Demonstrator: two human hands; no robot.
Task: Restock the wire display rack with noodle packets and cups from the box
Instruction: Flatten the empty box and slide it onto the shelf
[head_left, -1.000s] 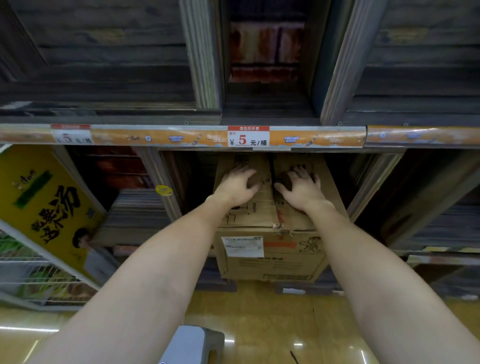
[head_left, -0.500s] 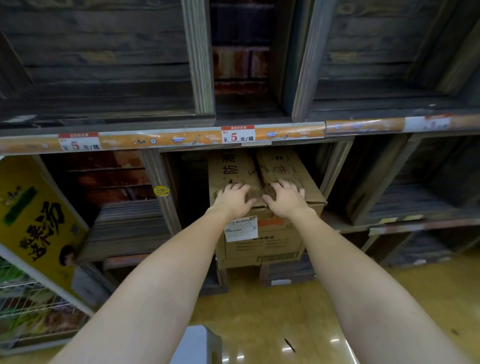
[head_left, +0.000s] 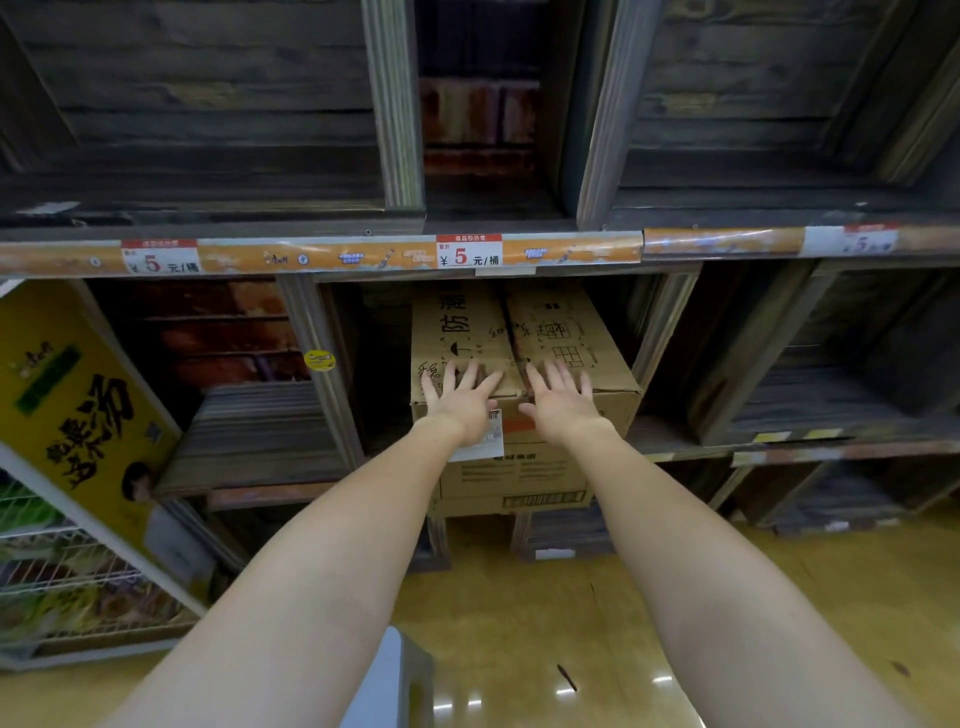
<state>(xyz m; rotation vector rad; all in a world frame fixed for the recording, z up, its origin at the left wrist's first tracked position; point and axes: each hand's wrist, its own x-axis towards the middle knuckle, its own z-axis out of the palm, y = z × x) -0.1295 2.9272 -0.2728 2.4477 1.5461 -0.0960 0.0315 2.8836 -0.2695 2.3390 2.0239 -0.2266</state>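
The left hand (head_left: 464, 397) lies flat with its fingers spread wide on the near top edge of the cardboard box (head_left: 566, 332), palm down and gripping nothing. The right hand (head_left: 558, 397) lies beside it in the same way, open and splayed, just across the box's centre seam. Both wrists cover the upper front face of the box, so the white label (head_left: 488, 441) there shows only in part, and the printing under it is too blurred to read.

The box sits in a wooden shelf bay (head_left: 332, 364) under the price rail (head_left: 322, 257), its front end sticking out past the shelf edge. Its flaps are shut, so the contents are hidden. The wire display rack (head_left: 62, 571) stands at the lower left, cut off by the frame edge, with a yellow sign (head_left: 67, 395) leaning over it; the goods inside it are a blur of green and brown. A grey object (head_left: 384, 680) at the bottom edge is cut off and cannot be identified.

Half a second ago the fingers were curled over the top edge near the seam; they are now straightened and fanned out.
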